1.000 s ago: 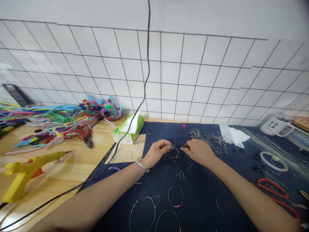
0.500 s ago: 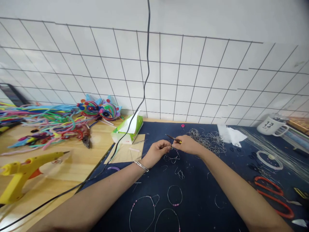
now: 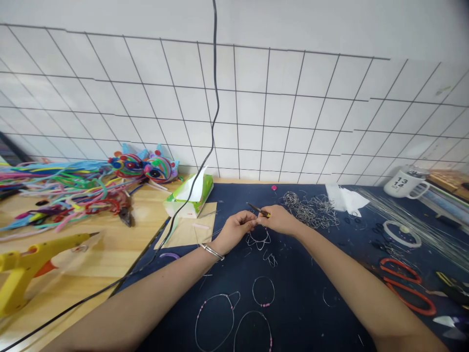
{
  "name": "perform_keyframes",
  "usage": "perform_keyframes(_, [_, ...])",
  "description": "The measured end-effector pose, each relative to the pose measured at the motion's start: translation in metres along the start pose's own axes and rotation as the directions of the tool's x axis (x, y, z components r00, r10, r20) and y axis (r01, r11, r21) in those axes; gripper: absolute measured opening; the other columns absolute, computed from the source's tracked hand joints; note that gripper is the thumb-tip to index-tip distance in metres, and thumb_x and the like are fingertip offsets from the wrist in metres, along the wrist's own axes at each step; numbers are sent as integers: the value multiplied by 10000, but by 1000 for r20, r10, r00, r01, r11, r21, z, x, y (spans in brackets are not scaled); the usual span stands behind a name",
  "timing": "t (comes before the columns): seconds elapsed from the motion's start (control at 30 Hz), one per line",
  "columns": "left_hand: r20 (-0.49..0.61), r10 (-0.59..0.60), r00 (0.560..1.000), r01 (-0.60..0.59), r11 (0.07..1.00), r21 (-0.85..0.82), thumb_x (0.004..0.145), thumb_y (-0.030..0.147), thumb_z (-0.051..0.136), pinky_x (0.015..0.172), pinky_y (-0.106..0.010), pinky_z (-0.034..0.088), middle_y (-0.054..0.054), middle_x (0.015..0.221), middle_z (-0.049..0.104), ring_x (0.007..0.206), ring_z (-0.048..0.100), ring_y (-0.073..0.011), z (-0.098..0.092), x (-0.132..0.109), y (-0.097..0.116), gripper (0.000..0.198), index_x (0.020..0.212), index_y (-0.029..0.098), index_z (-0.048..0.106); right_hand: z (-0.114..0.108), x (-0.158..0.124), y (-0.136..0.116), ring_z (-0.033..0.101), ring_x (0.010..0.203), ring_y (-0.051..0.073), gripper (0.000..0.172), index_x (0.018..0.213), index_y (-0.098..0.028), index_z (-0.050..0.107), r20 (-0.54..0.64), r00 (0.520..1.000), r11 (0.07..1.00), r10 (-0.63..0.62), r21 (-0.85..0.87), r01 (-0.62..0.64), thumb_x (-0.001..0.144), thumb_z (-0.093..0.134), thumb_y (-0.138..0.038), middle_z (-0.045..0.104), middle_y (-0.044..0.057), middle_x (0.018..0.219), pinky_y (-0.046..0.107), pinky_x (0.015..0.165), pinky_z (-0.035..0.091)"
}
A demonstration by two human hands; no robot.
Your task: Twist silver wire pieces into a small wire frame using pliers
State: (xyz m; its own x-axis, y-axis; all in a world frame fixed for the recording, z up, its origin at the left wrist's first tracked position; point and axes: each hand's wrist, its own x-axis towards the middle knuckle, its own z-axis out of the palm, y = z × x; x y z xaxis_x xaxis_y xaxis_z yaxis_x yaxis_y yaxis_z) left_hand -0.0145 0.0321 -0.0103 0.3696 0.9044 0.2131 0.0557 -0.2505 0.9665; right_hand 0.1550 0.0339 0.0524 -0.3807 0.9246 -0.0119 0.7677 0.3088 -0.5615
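Observation:
My left hand (image 3: 234,230) pinches the top of a small bent wire flower shape (image 3: 258,238) above the dark blue cloth (image 3: 300,293). My right hand (image 3: 278,220) meets it fingertip to fingertip and grips small pliers (image 3: 257,209), whose thin dark tip points up and to the left. A silver bangle (image 3: 211,251) sits on my left wrist. Below the hands lie a small twisted wire piece (image 3: 271,259) and wire hoops with pink beads (image 3: 263,292).
A tangle of silver wire (image 3: 308,210) lies right of my hands. Red scissors (image 3: 406,288), a white mug (image 3: 405,182) and straight wires are at the right. A tissue pack (image 3: 188,195), yellow glue gun (image 3: 32,259), coloured pipe cleaners (image 3: 66,188) and a black cable (image 3: 214,98) are left.
My right hand has come left to meet the left hand's fingertips, and the pliers have swung from lying level to pointing up and left. The view has shifted slightly.

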Motion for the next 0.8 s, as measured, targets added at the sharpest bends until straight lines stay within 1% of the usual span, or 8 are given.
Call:
perform_keyframes(0.1, [-40,56,998,-51,991,123,755,339,525,593,-205,397,-5,691,550,632,487,-98,-2,0,0,213,813,141,581,0,0,1,450,546,80,201,720,-188,557,30,1000,1000,2,0,-2,714,471,-369,548,-23,630,191,506,284])
perform_keyframes(0.2, [-52,108,993,-91,959,268,762,314,515,654,-221,412,-24,754,591,705,523,-120,-3,-2,1,193,808,149,602,0,-1,1,453,565,83,187,716,-187,552,46,999,1000,-6,-17,7,719,465,-352,549,-18,640,189,511,278])
perform_keyframes(0.3, [-50,157,986,-126,913,389,776,269,491,668,-224,418,-25,784,610,725,542,-124,-1,-4,4,177,862,167,607,1,-3,-1,450,581,85,173,702,-183,542,30,999,998,-31,-57,33,723,460,-334,546,-14,644,188,516,268])
perform_keyframes(0.4, [-55,208,977,-159,869,468,774,209,475,677,-220,421,-16,800,623,733,554,-119,1,-6,7,177,887,184,609,2,-3,-3,446,584,84,162,691,-179,534,16,999,995,-43,-94,45,728,455,-316,545,-12,644,188,522,259])
perform_keyframes(0.57, [-70,261,963,-183,821,541,757,155,467,705,-222,433,-15,823,639,760,570,-122,2,-6,9,197,872,188,624,3,-2,-5,443,576,82,164,693,-178,535,12,999,991,-51,-123,52,735,449,-311,547,-12,640,189,518,249])
perform_keyframes(0.8, [-72,241,968,-168,834,526,760,148,450,720,-220,431,-13,865,645,793,576,-128,2,-6,8,229,896,199,627,6,-1,-3,459,601,91,155,727,-177,560,5,999,989,-51,-141,51,731,455,-290,563,-1,669,191,527,257])
